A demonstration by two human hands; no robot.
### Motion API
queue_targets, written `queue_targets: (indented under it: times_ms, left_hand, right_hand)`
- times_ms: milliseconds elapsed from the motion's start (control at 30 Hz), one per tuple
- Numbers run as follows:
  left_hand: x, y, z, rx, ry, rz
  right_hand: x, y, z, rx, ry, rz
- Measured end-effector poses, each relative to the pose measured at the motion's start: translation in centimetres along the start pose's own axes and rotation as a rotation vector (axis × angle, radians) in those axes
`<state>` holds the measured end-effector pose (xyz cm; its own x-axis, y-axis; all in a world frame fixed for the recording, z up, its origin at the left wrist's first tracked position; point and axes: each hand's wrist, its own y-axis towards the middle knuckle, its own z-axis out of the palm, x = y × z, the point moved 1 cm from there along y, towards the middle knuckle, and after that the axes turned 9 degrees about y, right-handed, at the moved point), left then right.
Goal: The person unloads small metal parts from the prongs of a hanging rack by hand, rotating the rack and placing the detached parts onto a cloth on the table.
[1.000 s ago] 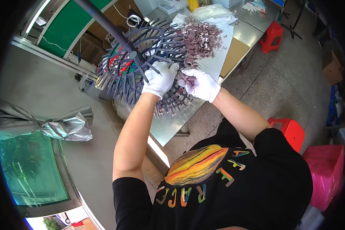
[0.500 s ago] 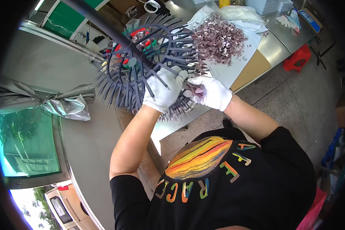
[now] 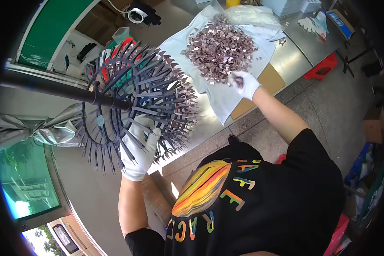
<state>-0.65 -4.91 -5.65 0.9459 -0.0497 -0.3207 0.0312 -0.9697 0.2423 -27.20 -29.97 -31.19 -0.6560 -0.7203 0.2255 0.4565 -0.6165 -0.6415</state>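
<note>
A dark frame [image 3: 134, 109] with rings of many long flat prongs stands on a thick black pole [image 3: 51, 87]. My left hand [image 3: 137, 149], in a white glove, reaches in among the lower prongs. Its fingers are closed around part of the frame and partly hidden by prongs. Small angular purplish-brown clips [image 3: 183, 106] sit on the prong ends along the right side. My right hand [image 3: 246, 87], also gloved, is closed on a few of these clips [image 3: 239, 82]. It is at the lower right edge of a big heap of loose clips [image 3: 219, 51].
The heap lies on white cloth [image 3: 219, 100] over a metal table [image 3: 292, 53], beside brown cardboard [image 3: 260, 91]. Behind the frame is a red and green basket [image 3: 123, 45]. Spare gloves [image 3: 312, 26], a blue box [image 3: 340, 23] and a red stool [image 3: 322, 68] are farther right.
My right hand has moved away from the frame, right toward the heap, still holding clips. My left hand and the frame have shifted left and lower in view, and the pole now lies nearly level.
</note>
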Motion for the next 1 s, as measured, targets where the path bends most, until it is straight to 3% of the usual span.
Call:
queue_targets:
  times_ms: [33, 100, 167, 233, 300, 400, 467, 500, 533, 567, 633, 733, 833, 867, 1000]
  left_hand:
    - [0.5, 0.1, 0.2, -0.060, -0.001, 0.048]
    - [-0.1, -0.2, 0.1, -0.070, -0.016, -0.095]
    - [-0.6, -0.4, -0.1, -0.073, 0.147, -0.027]
    - [-1.3, -0.6, -0.2, -0.091, 0.365, 0.091]
    - [-1.8, 0.0, 0.2, -0.044, 0.310, 0.028]
    - [-2.2, 1.1, 1.7, -0.153, 0.396, -0.014]
    - [-2.5, 1.6, 2.2, -0.132, 0.270, -0.143]
    - [-3.1, 1.8, 2.0, -0.076, 0.286, -0.210]
    - [-3.0, 1.7, 2.0, -0.084, 0.314, -0.201]
    - [-3.0, 1.8, 1.9, -0.092, 0.340, -0.182]
    - [-3.2, 1.7, 1.9, -0.138, 0.456, -0.134]
    - [-3.0, 1.6, 2.2, -0.223, 0.536, 0.002]
    - [-1.7, 1.7, 2.3, -0.082, 0.223, -0.090]
    - [-2.0, 1.7, 2.3, -0.085, 0.165, -0.141]
    - [-1.4, 1.1, 1.7, -0.120, 0.113, -0.079]
  right_hand:
    - [3.8, 4.3, -2.0, -0.062, 0.031, -0.146]
    - [9.8, 9.9, -3.2, -0.230, -0.194, -0.419]
    - [14.1, 13.1, -2.7, 0.003, -0.160, -0.366]
    - [15.4, 10.5, 0.0, -0.207, -0.492, -0.477]
    - [18.4, 12.6, -0.7, -0.482, -1.290, -0.631]
    - [14.1, 10.9, 1.0, -0.067, -1.012, -0.808]
    - [4.8, -0.8, 7.8, 0.152, -0.870, -0.474]
    - [2.0, -4.3, 8.7, 0.411, -0.996, -0.220]
    - [-1.2, -7.6, 9.2, 0.611, -0.922, 0.020]
    - [-3.4, -11.6, 10.8, 0.660, -0.848, 0.342]
    - [-7.3, -14.9, 11.4, 0.650, -0.637, 0.553]
    - [-11.2, -15.9, 12.9, 0.558, -0.406, 0.521]
    - [-13.4, -15.8, 14.3, 0.613, -0.209, 0.612]
    - [-13.9, -15.5, 14.1, 0.543, -0.278, 0.583]
    - [-13.9, -15.5, 12.6, 0.606, -0.519, 0.540]
